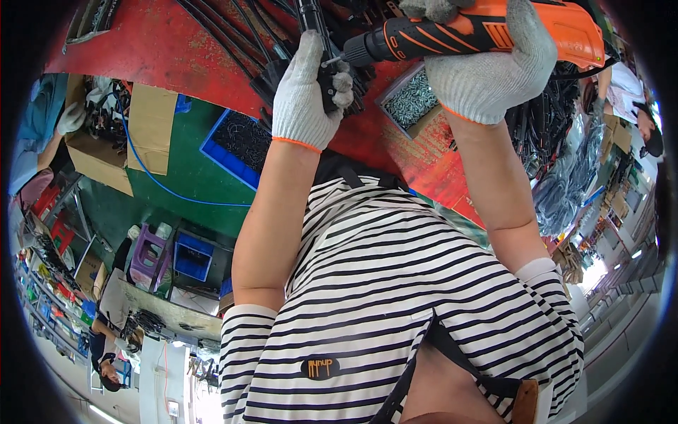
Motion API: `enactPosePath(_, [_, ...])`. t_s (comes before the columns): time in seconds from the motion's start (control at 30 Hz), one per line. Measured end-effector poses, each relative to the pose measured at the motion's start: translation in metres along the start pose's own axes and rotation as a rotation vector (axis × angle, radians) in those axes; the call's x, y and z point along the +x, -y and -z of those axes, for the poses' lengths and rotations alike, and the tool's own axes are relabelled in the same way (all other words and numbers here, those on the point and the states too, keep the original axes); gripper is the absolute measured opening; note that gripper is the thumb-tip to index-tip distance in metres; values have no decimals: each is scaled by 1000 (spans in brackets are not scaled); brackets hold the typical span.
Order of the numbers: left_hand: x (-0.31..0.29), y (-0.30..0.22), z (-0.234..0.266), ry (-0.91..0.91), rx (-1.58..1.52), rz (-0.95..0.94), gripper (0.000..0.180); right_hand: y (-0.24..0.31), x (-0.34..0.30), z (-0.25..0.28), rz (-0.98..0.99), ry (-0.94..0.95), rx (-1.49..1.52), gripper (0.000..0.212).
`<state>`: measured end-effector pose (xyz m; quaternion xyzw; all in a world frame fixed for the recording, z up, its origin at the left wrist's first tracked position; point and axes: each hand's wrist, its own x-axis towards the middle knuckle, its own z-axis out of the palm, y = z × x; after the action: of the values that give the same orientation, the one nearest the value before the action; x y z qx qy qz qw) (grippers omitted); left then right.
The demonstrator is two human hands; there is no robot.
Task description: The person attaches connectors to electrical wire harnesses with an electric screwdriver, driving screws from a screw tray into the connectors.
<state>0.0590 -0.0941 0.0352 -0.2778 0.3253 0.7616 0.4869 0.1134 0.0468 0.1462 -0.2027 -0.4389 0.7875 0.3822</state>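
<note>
While the left hand (305, 92), in a white knit glove with an orange cuff, closes around a small black plastic part (330, 88), the right hand (487, 67), gloved the same way, is wrapped tight around the body of an orange and black electric screwdriver (480, 32). The screwdriver lies nearly level, its chuck and bit pointing left so that the tip meets the black part just above the left thumb. Both are held over a red tabletop (162, 49), near its front edge. Long black cables (233, 35) run across the tabletop behind the left hand. A small open box of silvery screws (409, 99) sits on the tabletop between the two forearms, just below the screwdriver. Down on the green floor, a blue crate (236, 145) of dark pieces stands beside an open cardboard box (106, 148). The person wears a black-and-white striped shirt (395, 297).
</note>
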Motion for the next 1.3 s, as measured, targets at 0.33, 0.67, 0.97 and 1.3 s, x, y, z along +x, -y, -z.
enactPosePath(0.33, [1, 0, -4, -20, 21, 4, 36, -20, 11, 8, -207, 253, 1105, 28])
enactPosePath(0.67, [-1, 0, -4, -41, 111, -57, 28, -1, -2, 5, -33, 46, 96, 28])
enactPosePath(0.97, [0, 0, -1, 13, 101, -58, 27, -3, -1, 7, -23, 152, 199, 24])
enactPosePath(1.3, [1, 2, -2, -80, 132, -77, 30, -48, 25, 22, -53, 393, 756, 18])
